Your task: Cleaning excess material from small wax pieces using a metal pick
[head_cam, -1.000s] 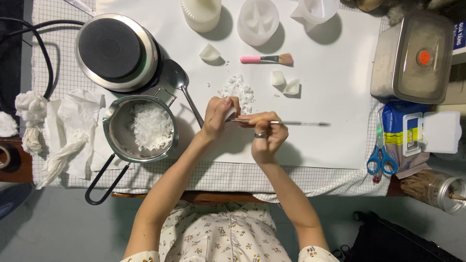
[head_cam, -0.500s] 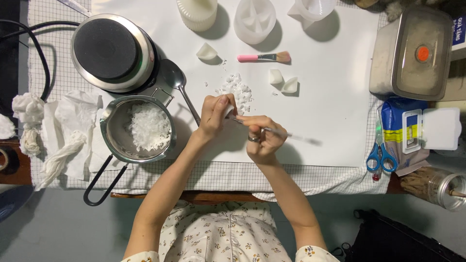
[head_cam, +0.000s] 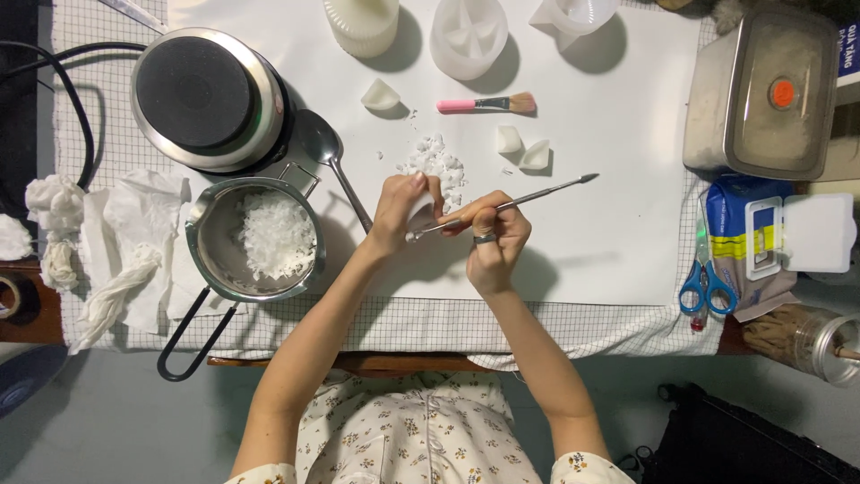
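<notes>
Now, from the left: crumpled tissues [head_cam: 116,242] on the checked cloth [head_cam: 627,327], a round hotplate [head_cam: 208,97] above, and just below it a small pot [head_cam: 255,240] of white flakes, its black handle [head_cam: 193,336] running down toward the table edge. A spoon [head_cam: 333,161] lies between hotplate and hands. Centre stage, the left hand [head_cam: 403,211] has its fingers closed around a small white lump [head_cam: 421,215], mostly hidden, held just below a little heap of white crumbs [head_cam: 434,163] on the paper. The right hand [head_cam: 493,237] sits touching-close beside it, fingers clamped on a thin metal pick [head_cam: 515,203]. The pick's long axis runs from lower left to upper right: its near tip meets the lump at the left fingers, its far end sticks out well past the right knuckles. So the lump lies left of the right hand, straight along the tool. Further right: a pink brush [head_cam: 484,104], two white wedges [head_cam: 524,148], a steel tin [head_cam: 761,94], blue scissors [head_cam: 708,287].
</notes>
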